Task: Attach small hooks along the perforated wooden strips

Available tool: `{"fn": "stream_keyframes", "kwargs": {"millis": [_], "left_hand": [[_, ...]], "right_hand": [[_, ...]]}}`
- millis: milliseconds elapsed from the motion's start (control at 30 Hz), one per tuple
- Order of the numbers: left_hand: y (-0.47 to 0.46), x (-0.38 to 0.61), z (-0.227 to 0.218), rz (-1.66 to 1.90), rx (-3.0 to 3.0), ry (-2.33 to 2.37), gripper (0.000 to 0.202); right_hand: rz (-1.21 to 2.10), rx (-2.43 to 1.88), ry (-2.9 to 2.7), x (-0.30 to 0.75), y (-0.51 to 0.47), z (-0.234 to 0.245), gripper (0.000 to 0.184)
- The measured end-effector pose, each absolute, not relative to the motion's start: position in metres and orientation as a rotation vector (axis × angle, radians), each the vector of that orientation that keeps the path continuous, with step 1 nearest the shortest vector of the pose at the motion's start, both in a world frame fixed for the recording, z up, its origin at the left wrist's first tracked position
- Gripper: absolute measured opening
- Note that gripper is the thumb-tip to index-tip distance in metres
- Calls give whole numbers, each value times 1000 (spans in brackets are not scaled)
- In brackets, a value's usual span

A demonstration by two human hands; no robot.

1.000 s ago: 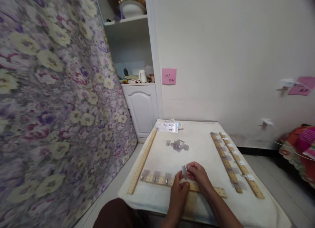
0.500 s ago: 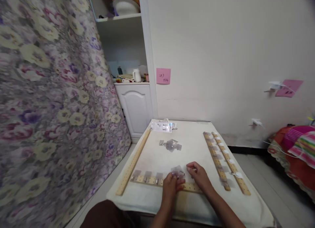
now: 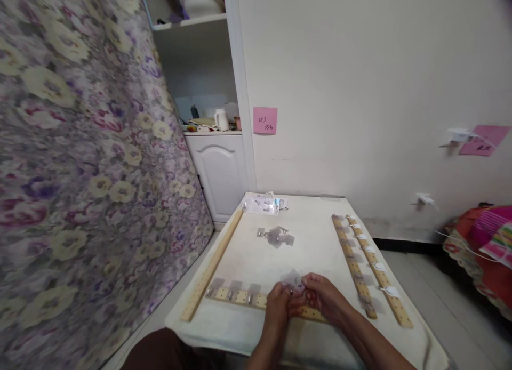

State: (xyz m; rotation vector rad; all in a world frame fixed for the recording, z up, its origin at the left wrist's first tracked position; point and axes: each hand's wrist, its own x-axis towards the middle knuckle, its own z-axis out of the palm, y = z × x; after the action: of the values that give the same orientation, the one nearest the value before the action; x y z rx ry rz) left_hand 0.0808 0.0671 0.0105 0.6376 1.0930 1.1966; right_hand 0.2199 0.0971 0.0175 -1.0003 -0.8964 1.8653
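My left hand (image 3: 279, 302) is closed on a small clear plastic piece (image 3: 293, 278) with something small and shiny on it. My right hand (image 3: 319, 289) pinches at the right edge of the same piece, fingers together. Both hands are over a wooden strip with holes (image 3: 260, 300) lying across the near side of the table. On its left part stand several clear plastic pieces with small metal fittings (image 3: 231, 294). Farther back lies a loose pile of similar clear pieces (image 3: 276, 235). What exactly the shiny part is, I cannot make out.
A bare wooden strip (image 3: 212, 266) runs along the table's left side. To the right lie a strip with clear pieces (image 3: 354, 263) and another with round white tags (image 3: 378, 268). Flat packs (image 3: 261, 205) lie at the back of the white-covered table (image 3: 308, 226).
My right hand has moved in from the right and now meets the clear plastic piece in my left hand. The view has shifted slightly.
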Motion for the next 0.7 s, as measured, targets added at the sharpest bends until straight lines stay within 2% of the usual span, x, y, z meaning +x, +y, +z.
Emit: {"fn": "stream_keyframes", "kwargs": {"millis": [333,500,567,700], "left_hand": [[54,75,20,1154,675,1162,28],[50,69,20,1265,697,1241,24],[49,67,19,1294,693,1242,25],[47,68,18,1325,689,1224,31]], "right_hand": [[1330,-1357,-1297,236,122,-2,18],[781,-1346,-1545,245,116,11,25],[884,-1281,-1620,240,107,17,22],[1578,-1060,-1586,219,84,19,30]]}}
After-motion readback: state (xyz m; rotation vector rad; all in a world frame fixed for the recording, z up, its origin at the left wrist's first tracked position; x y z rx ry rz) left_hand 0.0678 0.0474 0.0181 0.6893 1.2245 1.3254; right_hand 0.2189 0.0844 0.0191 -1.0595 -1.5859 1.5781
